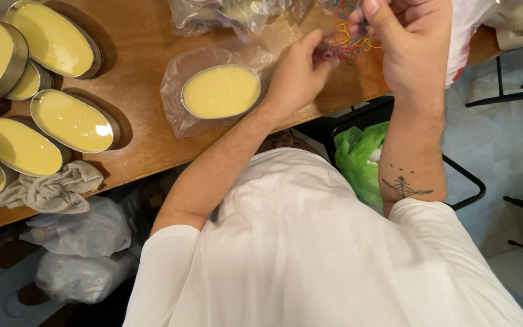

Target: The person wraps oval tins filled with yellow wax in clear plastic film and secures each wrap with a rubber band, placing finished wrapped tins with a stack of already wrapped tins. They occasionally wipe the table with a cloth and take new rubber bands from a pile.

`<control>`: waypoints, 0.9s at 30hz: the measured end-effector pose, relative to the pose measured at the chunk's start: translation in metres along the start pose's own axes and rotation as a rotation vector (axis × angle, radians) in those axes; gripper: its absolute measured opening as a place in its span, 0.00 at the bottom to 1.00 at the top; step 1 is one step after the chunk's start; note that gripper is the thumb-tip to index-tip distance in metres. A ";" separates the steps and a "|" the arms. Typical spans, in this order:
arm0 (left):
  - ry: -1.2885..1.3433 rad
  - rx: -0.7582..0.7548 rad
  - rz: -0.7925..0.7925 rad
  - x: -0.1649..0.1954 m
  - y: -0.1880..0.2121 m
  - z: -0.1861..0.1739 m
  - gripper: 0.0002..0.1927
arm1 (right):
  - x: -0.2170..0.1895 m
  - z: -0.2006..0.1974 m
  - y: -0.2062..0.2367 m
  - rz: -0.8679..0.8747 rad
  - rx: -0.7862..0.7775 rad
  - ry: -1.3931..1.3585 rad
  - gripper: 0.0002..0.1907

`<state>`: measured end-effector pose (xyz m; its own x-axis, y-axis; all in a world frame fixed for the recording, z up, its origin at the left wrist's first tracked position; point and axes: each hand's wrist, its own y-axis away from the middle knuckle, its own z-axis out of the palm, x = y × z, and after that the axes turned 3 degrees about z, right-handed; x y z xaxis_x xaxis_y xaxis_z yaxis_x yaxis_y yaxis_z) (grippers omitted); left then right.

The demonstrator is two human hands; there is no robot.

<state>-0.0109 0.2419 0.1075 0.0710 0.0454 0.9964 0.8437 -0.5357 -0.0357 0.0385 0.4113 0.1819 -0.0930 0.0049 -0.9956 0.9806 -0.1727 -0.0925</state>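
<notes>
Nearest, a crumpled grey cloth (49, 191) is seen at the tabletop (146, 139) edge on the left, beside a cluster of oval metal tins (71, 121) filled with pale yellow custard. Further in, one filled tin in a clear plastic bag (219, 92) is lying at the centre, its bag mouth unsealed. Beyond it, the left hand (298, 75) is lowered onto a heap of coloured rubber bands (349, 45), fingers pressed together on them. The right hand (410, 42) is raised, a band pinched between its fingers. A band appears to be being picked out; it would need stretching open for the bag's neck.
</notes>
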 end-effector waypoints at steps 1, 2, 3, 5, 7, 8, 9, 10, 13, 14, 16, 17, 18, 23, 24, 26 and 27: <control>0.050 0.007 -0.051 -0.006 -0.003 0.006 0.11 | 0.002 -0.006 -0.001 -0.052 0.070 0.003 0.04; 0.071 0.025 -0.071 -0.012 -0.004 0.008 0.10 | 0.007 -0.012 -0.003 -0.103 0.139 0.006 0.05; 0.090 0.043 -0.089 -0.017 -0.006 0.007 0.10 | 0.013 -0.019 -0.007 -0.158 0.209 0.009 0.05; 0.086 0.062 -0.092 -0.025 -0.008 0.007 0.09 | 0.025 -0.039 -0.012 -0.250 0.371 -0.061 0.10; 0.042 0.067 -0.059 -0.030 -0.010 0.006 0.09 | 0.036 -0.062 -0.013 -0.325 0.418 -0.061 0.15; -0.003 0.078 -0.034 -0.031 -0.011 0.007 0.09 | 0.041 -0.073 -0.013 -0.353 0.385 -0.023 0.17; -0.047 0.089 -0.010 -0.032 -0.011 0.007 0.09 | 0.048 -0.081 -0.013 -0.364 0.369 -0.008 0.18; -0.090 0.100 0.017 -0.032 -0.012 0.007 0.09 | 0.053 -0.088 -0.014 -0.375 0.353 0.006 0.18; -0.451 0.181 0.158 -0.032 -0.014 0.006 0.07 | 0.067 -0.107 -0.016 -0.355 0.418 0.036 0.16; -0.545 0.153 0.137 -0.032 -0.016 0.006 0.07 | 0.069 -0.114 -0.016 -0.350 0.482 0.087 0.17; -0.732 0.094 0.089 -0.033 -0.019 0.006 0.09 | 0.071 -0.127 -0.013 -0.368 0.566 0.237 0.16; -0.773 0.061 0.056 -0.033 -0.021 0.006 0.08 | 0.069 -0.133 -0.011 -0.396 0.583 0.335 0.13; -0.813 0.028 0.023 -0.033 -0.023 0.007 0.07 | 0.068 -0.135 -0.011 -0.405 0.576 0.352 0.13; -0.800 0.001 0.065 -0.017 -0.024 0.011 0.16 | 0.045 -0.113 -0.016 -0.372 0.458 0.120 0.15; -0.727 0.033 0.111 -0.011 -0.022 0.013 0.24 | 0.035 -0.103 -0.016 -0.352 0.404 0.091 0.13; -0.572 0.025 0.237 0.003 -0.020 0.018 0.35 | 0.014 -0.082 -0.015 -0.298 0.273 0.066 0.08; -0.414 0.028 0.354 0.010 -0.017 0.021 0.39 | 0.004 -0.071 -0.011 -0.252 0.220 0.051 0.08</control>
<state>-0.0137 0.2689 0.1164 0.5524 0.1974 0.8099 0.7435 -0.5561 -0.3715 0.0397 0.4836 0.1786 -0.3137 0.1225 -0.9416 0.8668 -0.3678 -0.3366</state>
